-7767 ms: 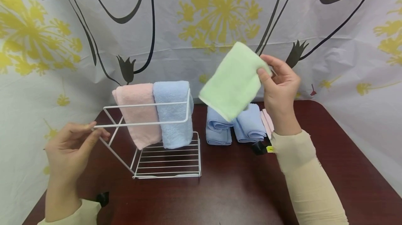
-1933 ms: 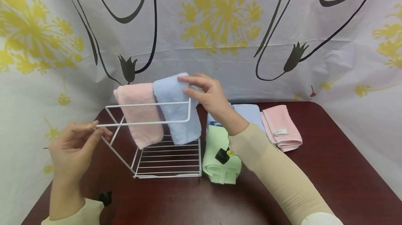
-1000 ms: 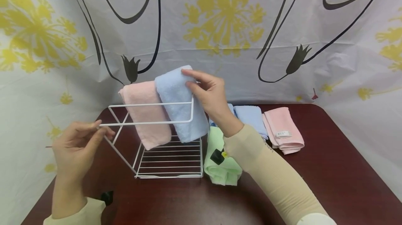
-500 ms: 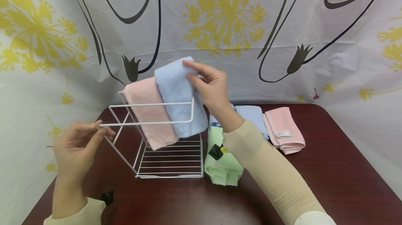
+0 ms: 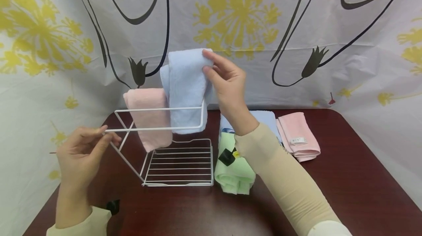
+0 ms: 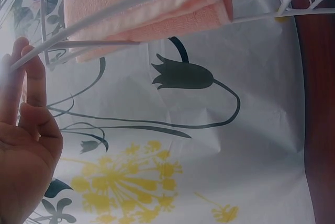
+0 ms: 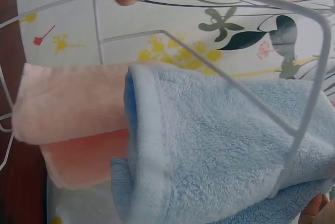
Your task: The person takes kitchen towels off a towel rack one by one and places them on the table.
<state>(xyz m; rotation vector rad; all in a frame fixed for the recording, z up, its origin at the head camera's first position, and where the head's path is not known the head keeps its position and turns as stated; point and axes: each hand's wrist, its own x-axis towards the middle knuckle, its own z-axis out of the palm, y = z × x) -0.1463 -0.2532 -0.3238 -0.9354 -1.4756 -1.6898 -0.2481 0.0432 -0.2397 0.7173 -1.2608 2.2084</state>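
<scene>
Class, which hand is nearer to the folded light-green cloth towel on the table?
Right. The right hand is higher than the green towel, not touching it; the left hand is farther off, to its left, across the white wire rack.

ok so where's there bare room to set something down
Two bare patches of table: in front of the white rack and green towel, and right of the tagged pink towel. Crowded: between the white rack and tagged pink towel, where the green towel and folded blue cloth lie.

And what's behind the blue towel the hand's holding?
The flowery sheet shows around the top of the blue towel; whatever is straight behind it is covered, so I can't tell.
</scene>
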